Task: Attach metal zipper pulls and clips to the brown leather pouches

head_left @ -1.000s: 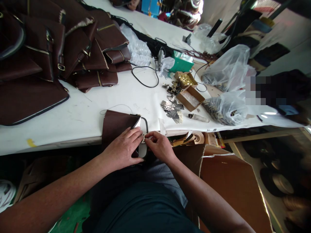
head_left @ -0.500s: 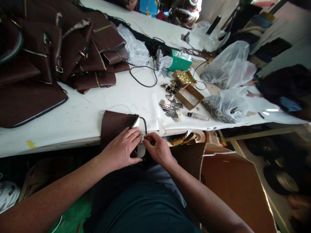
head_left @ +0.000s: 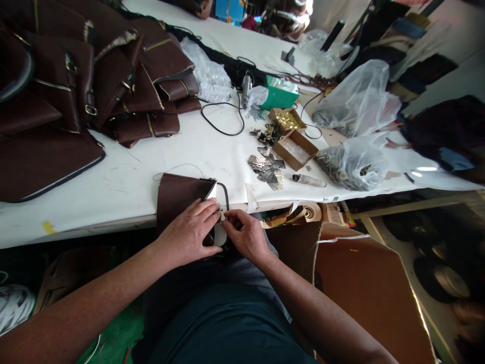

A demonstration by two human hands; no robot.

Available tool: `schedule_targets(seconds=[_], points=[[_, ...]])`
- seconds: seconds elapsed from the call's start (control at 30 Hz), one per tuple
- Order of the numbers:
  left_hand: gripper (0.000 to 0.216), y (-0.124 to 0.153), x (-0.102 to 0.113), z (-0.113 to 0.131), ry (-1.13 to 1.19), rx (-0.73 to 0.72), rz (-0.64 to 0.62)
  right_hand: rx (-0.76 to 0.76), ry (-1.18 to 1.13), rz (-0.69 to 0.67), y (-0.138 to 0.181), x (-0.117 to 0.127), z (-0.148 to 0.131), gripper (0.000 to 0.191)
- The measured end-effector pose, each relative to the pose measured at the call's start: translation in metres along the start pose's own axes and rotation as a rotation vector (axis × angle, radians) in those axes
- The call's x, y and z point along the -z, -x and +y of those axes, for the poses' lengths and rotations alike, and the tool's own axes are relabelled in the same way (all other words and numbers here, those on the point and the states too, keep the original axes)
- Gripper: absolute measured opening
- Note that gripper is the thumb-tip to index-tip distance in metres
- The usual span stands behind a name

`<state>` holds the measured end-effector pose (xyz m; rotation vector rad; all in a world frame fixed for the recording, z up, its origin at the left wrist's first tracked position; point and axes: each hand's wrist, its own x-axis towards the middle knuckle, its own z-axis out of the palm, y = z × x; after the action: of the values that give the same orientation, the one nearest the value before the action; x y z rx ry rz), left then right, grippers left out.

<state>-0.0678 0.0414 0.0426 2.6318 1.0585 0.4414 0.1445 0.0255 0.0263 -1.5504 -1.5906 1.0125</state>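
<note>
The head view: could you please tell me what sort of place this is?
Probably a leather-bag workshop: brown leather bags pile on the white table, loose metal fittings lie nearby, and the left hand and right hand hold a brown leather piece.

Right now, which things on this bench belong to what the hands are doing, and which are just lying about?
In hand: brown leather piece, held down by the left hand; small fitting at its edge, pinched by the right hand.
Lying about: pile of brown bags, loose metal plates, cardboard box, plastic bags, black cable.
</note>
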Motion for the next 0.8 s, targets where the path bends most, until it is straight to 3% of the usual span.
schedule_targets(seconds=[0.23,0.6,0.8], points=[[0.078,-0.0004,0.0004,-0.0004,0.007,-0.002,0.008,-0.007,0.015,0.051,-0.0001,-0.0026,-0.0015,0.018],[0.076,0.0003,-0.0002,0.0003,-0.009,0.006,0.003,-0.155,-0.127,-0.045,-0.0064,0.0027,-0.0054,0.02],[0.076,0.0007,-0.0011,-0.0002,-0.01,-0.001,0.005,-0.131,-0.086,-0.044,-0.0092,0.0046,-0.007,0.026]])
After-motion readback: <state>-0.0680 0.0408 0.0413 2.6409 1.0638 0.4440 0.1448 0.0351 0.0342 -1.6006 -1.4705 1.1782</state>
